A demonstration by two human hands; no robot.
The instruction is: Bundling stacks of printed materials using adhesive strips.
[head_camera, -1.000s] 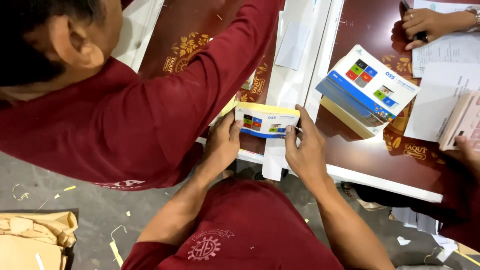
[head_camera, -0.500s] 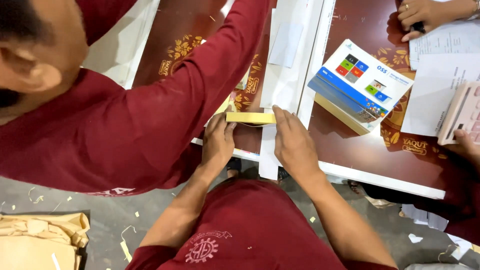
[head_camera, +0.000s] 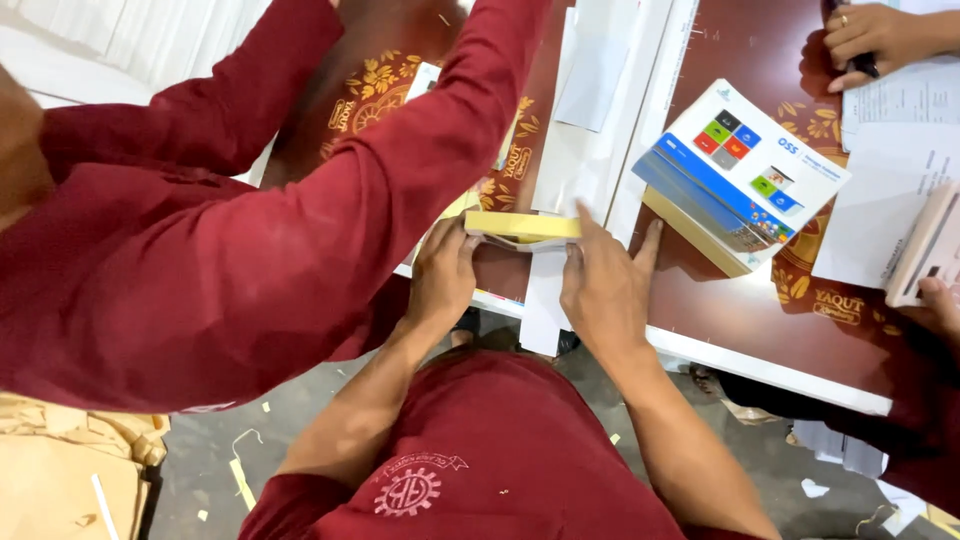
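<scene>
A view from above looks down on a person in a dark red shirt standing at a dark red worktop (head_camera: 740, 310) printed with gold leaf patterns.

Both of the person's hands hold a thin yellow stack of cards (head_camera: 525, 227) at the near edge of the worktop, in the middle of the scene. The left hand (head_camera: 442, 275) pinches the stack's left end, thumb on the near side and fingers curled round the end. The right hand (head_camera: 600, 285) lies at the stack's right end with the fingers spread and flat, the forefinger along the stack's end and the other fingers pressing on the worktop. The stack lies level, its long yellow edge facing up, with a pale wrapper showing under it.

Just right of the right hand lies a thicker stack of printed leaflets (head_camera: 745, 170), white and blue with small coloured squares, set at an angle. White strips of paper (head_camera: 600, 120) lie beyond the hands.

A second person in a dark red long sleeve (head_camera: 300, 230) leans in from the left, the arm reaching far over the worktop above the left hand. At the far right another person's hand (head_camera: 868, 40) rests on white papers (head_camera: 890, 200), holding a dark pen. Paper scraps lie on the grey floor (head_camera: 300, 430) below.
</scene>
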